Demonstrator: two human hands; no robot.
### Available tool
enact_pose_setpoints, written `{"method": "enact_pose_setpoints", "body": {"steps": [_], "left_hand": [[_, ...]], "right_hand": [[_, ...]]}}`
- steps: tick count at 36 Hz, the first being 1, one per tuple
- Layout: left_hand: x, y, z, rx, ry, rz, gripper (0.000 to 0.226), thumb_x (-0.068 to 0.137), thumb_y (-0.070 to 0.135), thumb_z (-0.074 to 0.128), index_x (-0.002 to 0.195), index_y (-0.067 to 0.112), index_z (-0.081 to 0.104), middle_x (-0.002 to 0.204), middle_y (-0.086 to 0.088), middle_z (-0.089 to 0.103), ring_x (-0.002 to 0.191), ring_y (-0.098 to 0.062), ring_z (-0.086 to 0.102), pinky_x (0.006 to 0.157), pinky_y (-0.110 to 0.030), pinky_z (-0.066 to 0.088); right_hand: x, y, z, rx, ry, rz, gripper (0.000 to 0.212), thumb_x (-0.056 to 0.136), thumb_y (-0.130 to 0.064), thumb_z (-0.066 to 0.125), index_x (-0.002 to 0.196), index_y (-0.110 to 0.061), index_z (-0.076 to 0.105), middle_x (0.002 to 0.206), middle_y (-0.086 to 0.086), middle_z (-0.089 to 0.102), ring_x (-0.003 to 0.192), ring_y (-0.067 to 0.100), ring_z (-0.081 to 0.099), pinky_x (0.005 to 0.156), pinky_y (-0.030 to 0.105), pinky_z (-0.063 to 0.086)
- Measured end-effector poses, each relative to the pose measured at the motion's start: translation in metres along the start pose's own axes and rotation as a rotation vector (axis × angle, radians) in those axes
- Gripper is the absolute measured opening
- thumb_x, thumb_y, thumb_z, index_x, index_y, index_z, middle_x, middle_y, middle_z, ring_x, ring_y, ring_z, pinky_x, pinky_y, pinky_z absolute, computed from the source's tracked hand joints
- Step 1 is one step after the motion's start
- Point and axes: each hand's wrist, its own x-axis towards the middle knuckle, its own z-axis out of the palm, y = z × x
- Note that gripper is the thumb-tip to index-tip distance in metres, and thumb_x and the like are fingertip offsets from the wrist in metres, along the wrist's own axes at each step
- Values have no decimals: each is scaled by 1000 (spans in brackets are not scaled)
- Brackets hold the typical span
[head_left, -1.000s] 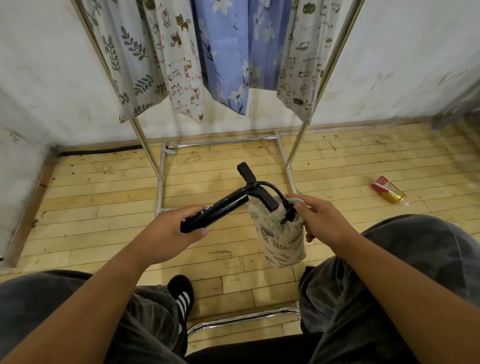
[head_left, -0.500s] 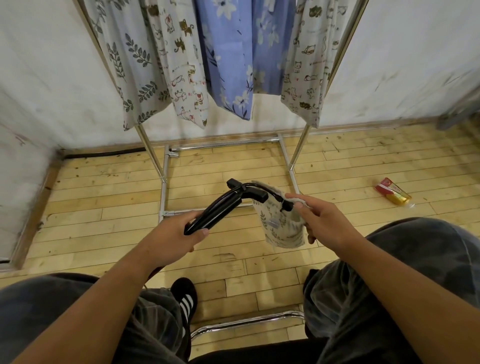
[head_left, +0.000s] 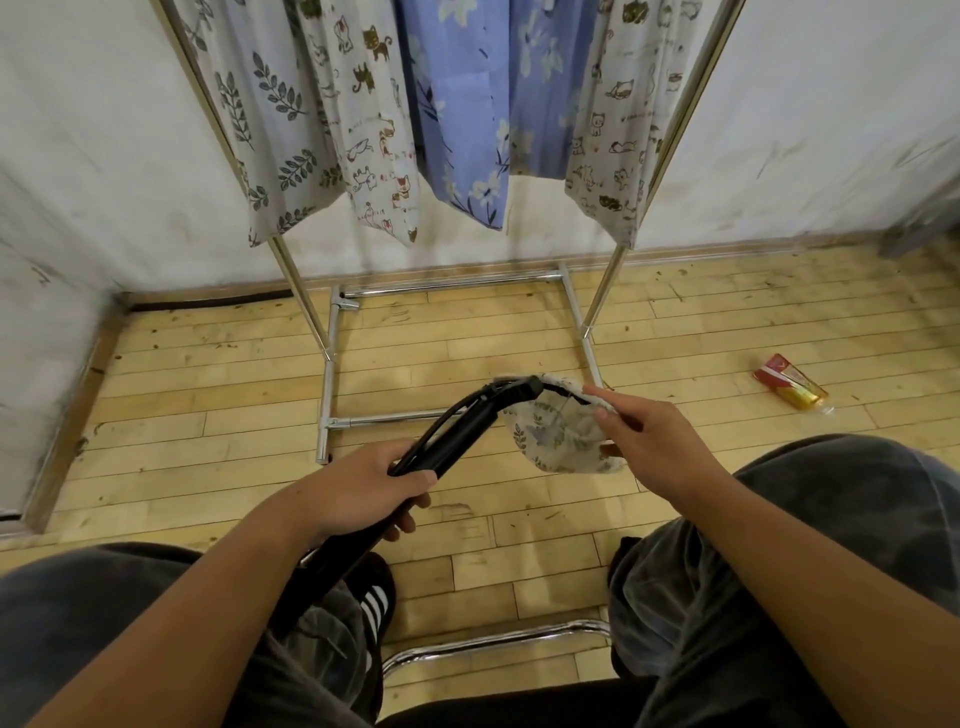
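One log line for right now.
left hand: grips black tubular hand pump | right hand: pinches leaf-print cloth pouch | pump head: at pouch mouth

The pump (head_left: 457, 436) is black. The little bag (head_left: 558, 436) is cream with leaves. Hanging cloths show leaves (head_left: 270, 119), cats (head_left: 374, 130) and blue flowers (head_left: 467, 114). The shoe (head_left: 376, 597) is black with white stripes.

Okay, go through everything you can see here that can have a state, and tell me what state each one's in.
Pump, held tilted, far end at the pouch's mouth.
Pouch, held off the floor, mouth open.
Left hand, grips the pump's barrel.
Right hand, pinches the pouch's rim.
Cloths, hanging from the rack.
Packet, lying on the floor, untouched.
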Motion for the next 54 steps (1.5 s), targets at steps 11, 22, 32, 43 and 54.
{"method": "enact_pose_setpoints", "body": {"steps": [11, 22, 32, 43, 54], "left_hand": [[-14, 22, 12, -186, -160, -106, 25, 107, 24, 54, 131, 26, 56, 116, -12, 72, 99, -25, 76, 87, -37, 63], [-17, 31, 42, -433, -73, -189, 20, 104, 22, 60, 123, 16, 64, 105, -13, 74, 95, -27, 77, 89, -43, 63], [-23, 34, 53, -760, -107, -201, 27, 103, 22, 61, 128, 10, 63, 105, -18, 72, 84, -28, 73, 80, -42, 63], [-23, 31, 49, -501, -246, -75, 33, 104, 36, 54, 132, 19, 60, 112, -10, 76, 84, -22, 70, 71, -32, 58], [-8, 24, 55, -454, -126, -55, 22, 103, 37, 60, 124, 31, 63, 99, -7, 76, 74, -24, 70, 68, -38, 57]], "right_hand": [[10, 3, 4, -93, -10, 38, 32, 105, -20, 56, 98, -46, 73, 104, -5, 77, 101, 18, 73, 90, 45, 62], [14, 4, 6, -20, -61, 87, 28, 103, -19, 59, 99, -40, 77, 101, -7, 78, 101, 21, 73, 93, 43, 61], [21, 8, 3, -26, -1, 120, 23, 101, -20, 63, 106, -36, 78, 111, 1, 74, 104, 24, 71, 91, 49, 61], [17, -1, 3, -47, 80, 74, 15, 101, -32, 63, 105, -36, 77, 102, -7, 74, 99, 19, 69, 89, 42, 58], [22, 2, -1, -129, 275, 232, 40, 107, -40, 49, 77, -18, 64, 68, 1, 61, 63, 16, 55, 55, 28, 40]]}}
